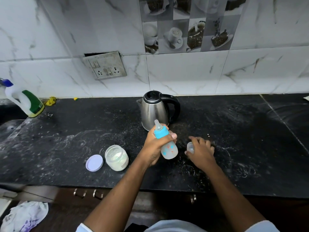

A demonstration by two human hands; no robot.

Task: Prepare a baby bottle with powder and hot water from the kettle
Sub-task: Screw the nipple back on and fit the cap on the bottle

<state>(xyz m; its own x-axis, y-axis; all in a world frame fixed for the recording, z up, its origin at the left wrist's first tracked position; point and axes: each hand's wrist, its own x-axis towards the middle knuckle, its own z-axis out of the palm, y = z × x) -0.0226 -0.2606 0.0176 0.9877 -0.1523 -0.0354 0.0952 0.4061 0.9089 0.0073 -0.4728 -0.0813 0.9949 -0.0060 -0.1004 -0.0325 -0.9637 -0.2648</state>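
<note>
My left hand (156, 144) grips a baby bottle (168, 146) around its middle and holds it tilted above the black counter (66, 144). The bottle has a blue collar, a clear teat on top and a whitish body with small prints. To the right, my right hand (201, 150) rests low on the counter with its fingers around a small clear cap (190, 147). A steel kettle (154, 110) with a black handle stands just behind the bottle, lid closed. An open glass jar of white powder (117, 158) sits left of my left hand, its pale lid (94, 162) lying beside it.
A white and green detergent bottle (25, 100) stands at the far left edge. A wall socket plate (105, 65) hangs on the tiled wall behind. Drawer handles (88, 193) show under the counter front, and a plastic bag (25, 216) lies lower left.
</note>
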